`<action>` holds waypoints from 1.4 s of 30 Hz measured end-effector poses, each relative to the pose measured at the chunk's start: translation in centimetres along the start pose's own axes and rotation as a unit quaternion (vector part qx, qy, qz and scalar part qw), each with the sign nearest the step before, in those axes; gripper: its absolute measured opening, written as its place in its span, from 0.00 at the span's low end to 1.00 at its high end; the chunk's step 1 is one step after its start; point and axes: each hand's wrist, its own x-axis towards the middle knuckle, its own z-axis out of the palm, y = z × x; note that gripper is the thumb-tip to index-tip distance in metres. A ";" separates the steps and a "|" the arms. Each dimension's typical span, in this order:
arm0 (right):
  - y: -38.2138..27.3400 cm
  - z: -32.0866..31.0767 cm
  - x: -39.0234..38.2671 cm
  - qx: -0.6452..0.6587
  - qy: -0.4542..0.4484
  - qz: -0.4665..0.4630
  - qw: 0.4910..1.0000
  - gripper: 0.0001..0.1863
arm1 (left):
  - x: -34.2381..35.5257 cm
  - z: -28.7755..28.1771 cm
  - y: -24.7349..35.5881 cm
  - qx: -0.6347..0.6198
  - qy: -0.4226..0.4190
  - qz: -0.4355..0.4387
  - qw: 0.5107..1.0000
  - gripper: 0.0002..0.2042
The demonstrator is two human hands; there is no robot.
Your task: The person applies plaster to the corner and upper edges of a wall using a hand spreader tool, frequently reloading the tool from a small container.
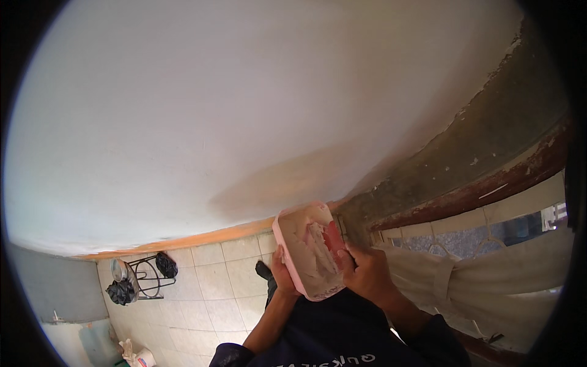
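My left hand (284, 273) is closed on the left rim of a pink plastic tub (290, 259), keeping it tilted in front of my body. Thick whitish putty (306, 248) coats the inside of the tub. At its right side my right hand (369, 269) grips a red putty scraper (334, 237), whose flat blade lies inside the tub against the putty. The fingers hide the scraper's handle end.
A pale wall (183, 122) rises ahead, with an orange strip along its foot. On the tiled floor (211, 275) at left stands a black metal stand (156, 278) with black bags. A tied curtain (471, 278) hangs by a window at right.
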 end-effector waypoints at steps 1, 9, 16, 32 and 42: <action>0.2 -0.1 0.0 0.019 -0.003 0.023 1.000 0.06 | 0.1 -0.2 0.0 0.005 0.000 0.004 1.000 0.29; 0.9 0.4 -1.0 0.093 0.035 0.093 0.991 0.08 | 0.4 0.5 0.5 -0.008 -0.020 -0.005 1.000 0.28; 1.9 -1.9 -0.8 0.307 0.010 0.261 0.915 0.12 | -0.6 4.2 0.9 -0.034 -0.047 0.027 0.998 0.22; 5.9 1.8 -4.0 0.730 0.017 0.331 0.597 0.07 | -0.5 2.2 1.8 -0.019 -0.090 0.037 0.995 0.28; 4.7 1.1 -2.9 0.557 0.100 0.229 0.792 0.27 | -0.2 3.5 1.0 0.068 -0.077 0.032 0.994 0.28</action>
